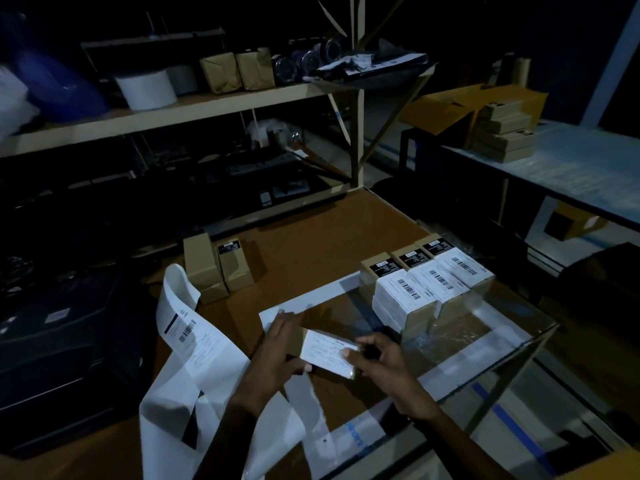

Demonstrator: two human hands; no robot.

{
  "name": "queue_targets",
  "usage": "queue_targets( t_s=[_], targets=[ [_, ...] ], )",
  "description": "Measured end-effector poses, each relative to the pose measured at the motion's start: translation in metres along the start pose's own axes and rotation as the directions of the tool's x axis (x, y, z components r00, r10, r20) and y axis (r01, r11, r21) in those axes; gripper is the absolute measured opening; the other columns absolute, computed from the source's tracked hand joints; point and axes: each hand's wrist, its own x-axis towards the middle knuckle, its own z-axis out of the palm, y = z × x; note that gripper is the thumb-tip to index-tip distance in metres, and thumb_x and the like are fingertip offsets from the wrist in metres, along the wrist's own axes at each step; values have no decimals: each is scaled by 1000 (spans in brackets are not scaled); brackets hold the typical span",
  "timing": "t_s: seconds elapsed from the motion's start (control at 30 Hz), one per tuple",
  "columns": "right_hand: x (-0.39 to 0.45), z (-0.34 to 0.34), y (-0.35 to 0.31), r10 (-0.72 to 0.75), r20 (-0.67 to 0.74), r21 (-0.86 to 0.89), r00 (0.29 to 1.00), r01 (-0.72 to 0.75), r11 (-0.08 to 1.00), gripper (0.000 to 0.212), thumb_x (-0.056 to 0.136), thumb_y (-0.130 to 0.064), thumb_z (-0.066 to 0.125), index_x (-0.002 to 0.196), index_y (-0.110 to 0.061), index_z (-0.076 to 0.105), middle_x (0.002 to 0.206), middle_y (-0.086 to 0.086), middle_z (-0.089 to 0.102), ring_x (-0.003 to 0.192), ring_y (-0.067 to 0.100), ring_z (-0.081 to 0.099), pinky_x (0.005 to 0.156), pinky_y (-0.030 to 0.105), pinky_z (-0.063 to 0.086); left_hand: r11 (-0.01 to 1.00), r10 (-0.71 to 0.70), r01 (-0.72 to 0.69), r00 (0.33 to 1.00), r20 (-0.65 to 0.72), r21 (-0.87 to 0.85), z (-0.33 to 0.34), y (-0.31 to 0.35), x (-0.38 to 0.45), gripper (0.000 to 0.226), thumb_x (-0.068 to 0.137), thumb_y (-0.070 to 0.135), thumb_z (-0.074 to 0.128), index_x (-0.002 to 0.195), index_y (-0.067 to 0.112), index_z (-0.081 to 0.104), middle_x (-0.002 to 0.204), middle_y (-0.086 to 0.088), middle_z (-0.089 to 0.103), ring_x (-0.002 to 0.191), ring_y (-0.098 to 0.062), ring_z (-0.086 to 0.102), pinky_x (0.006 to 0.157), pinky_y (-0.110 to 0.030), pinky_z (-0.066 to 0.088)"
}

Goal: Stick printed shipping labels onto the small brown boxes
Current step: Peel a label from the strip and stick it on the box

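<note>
- The small brown box is held between both hands just above the brown table; its long axis runs left to right.
- It is gripped at its left end by the left hand, while the label is pressed down by the right hand, fingers curled at the right end.
- A label strip lies to the left.
- Labelled boxes stand further right; the shelves behind are dark.

Small brown box, white label on top, beside three labelled boxes.
</note>
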Motion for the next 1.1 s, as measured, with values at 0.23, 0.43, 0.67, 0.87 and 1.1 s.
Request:
queue_targets(
  t_s=[0.23,0.43,0.67,0.87,1.1],
  targets=[
    [-18,-12,-1,1,-41,96,999,3,995,40,74,-13,88,103,-6,62,111,12,70,102,22,71,79,39,62,999,17,-18,1000,21,31,7,9,-6,75,84,10,75,148,28,40,157,17,24,150,-7,14,121,-19,18],
    [-19,-14,-11,-205,-121,-272,971,166,948,44,70,-36,91,97,-37,57,112,-10,65,102,7,65,73,24,61,999,29,-21,984,-177,46,26,5,9,90,84,-16,59,145,45,37,155,21,32,146,-10,30,121,-43,28],
    [-13,-13,-8,-379,24,-647,925,303,700,57,69,-53,84,102,-32,43,119,-7,40,115,13,46,90,30,50,949,-293,247,922,-254,-198,50,49,22,43,104,26,46,145,15,38,135,-6,57,126,-25,55,95,-32,47],
    [-2,-30,-2,-422,234,-807,876,417,418,55,69,-48,84,113,-33,54,133,-8,37,123,18,40,89,34,51,852,-410,279,881,-235,-443,58,72,33,70,94,10,66,152,12,26,126,7,53,108,-8,55,70,1,41],
    [10,-42,-17,-512,268,-901,816,400,166,47,49,-40,94,92,-35,76,108,-16,71,100,20,49,69,35,49,803,-430,226,861,-272,-552,76,81,52,71,92,11,70,152,17,32,132,7,54,124,-14,54,98,-26,49]
  ],
)
